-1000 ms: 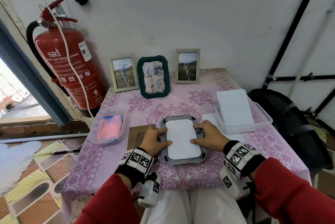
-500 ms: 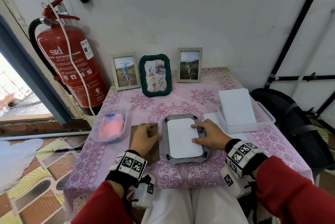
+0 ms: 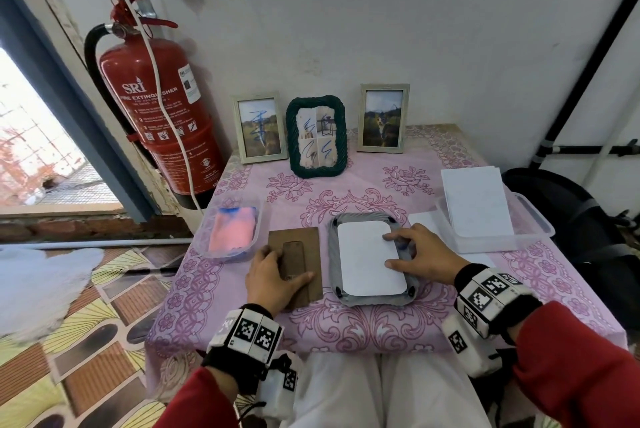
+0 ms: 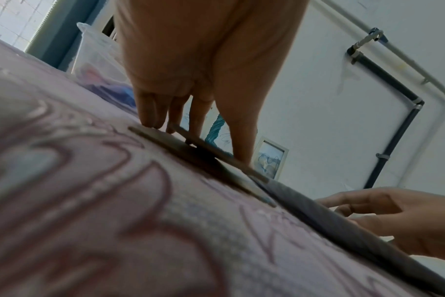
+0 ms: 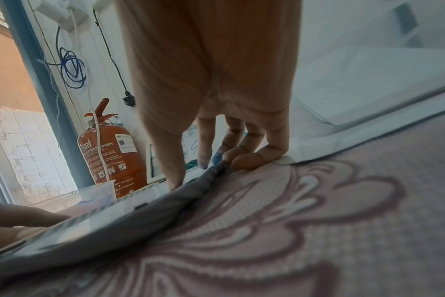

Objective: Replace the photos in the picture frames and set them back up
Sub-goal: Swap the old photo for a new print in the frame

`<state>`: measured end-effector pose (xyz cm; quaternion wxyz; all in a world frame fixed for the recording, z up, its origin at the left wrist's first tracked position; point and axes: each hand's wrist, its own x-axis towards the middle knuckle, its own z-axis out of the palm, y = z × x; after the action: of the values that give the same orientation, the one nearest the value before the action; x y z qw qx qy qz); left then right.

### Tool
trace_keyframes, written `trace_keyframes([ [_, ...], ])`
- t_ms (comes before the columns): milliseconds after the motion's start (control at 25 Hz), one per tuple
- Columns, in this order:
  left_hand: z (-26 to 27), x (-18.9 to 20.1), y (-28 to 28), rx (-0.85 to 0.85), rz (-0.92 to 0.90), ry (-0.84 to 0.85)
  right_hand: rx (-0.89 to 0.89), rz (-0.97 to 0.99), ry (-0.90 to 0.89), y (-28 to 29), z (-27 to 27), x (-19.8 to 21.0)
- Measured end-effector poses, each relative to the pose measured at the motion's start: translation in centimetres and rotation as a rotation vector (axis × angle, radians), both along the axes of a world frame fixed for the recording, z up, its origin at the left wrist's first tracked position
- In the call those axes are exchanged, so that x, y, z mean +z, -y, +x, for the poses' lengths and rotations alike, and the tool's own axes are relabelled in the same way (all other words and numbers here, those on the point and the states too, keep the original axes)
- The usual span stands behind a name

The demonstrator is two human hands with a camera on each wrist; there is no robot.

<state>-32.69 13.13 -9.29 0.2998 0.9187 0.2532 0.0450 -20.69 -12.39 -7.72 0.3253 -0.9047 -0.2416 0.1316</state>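
Note:
A grey picture frame (image 3: 372,299) lies face down on the pink tablecloth, with a white photo back (image 3: 363,261) set in it. My right hand (image 3: 388,251) rests on the frame's right edge, with the index finger and thumb pressing on the photo; the right wrist view shows that hand (image 5: 191,174) on the frame's rim. Left of the frame lies a brown backing board (image 3: 311,244) with its stand. My left hand (image 3: 289,263) pinches the stand between fingers and thumb, and the left wrist view shows this hand (image 4: 198,136) lifting the flap slightly off the board.
Three frames stand at the back: silver (image 3: 259,126), green rope (image 3: 317,136), silver (image 3: 382,117). A tub with a pink cloth (image 3: 230,228) sits left; a tub of white sheets (image 3: 485,216) right. A fire extinguisher (image 3: 159,109) hangs left; a black bag (image 3: 588,237) right.
My left hand left the grey frame's left edge, moved left onto the brown backing board and took hold of its stand. The right hand stayed on the frame.

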Motion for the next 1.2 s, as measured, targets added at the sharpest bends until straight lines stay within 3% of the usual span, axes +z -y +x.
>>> trace_keyframes([
  [440, 0.9, 0.9, 1.8, 0.145, 0.04, -0.077, 0.013, 0.006, -0.018, 0.0, 0.0, 0.1],
  [720, 1.3, 2.0, 3.2, 0.271, -0.059, -0.105, 0.011, 0.01, -0.013, 0.0, -0.1, 0.2],
  [1040, 1.6, 3.8, 2.0, 0.189, -0.301, 0.219, 0.012, -0.003, -0.013, 0.0, -0.2, 0.2],
  [1200, 2.0, 5.2, 1.1, 0.176, -0.302, 0.262, 0.009, -0.009, -0.008, -0.1, -0.1, 0.2],
])
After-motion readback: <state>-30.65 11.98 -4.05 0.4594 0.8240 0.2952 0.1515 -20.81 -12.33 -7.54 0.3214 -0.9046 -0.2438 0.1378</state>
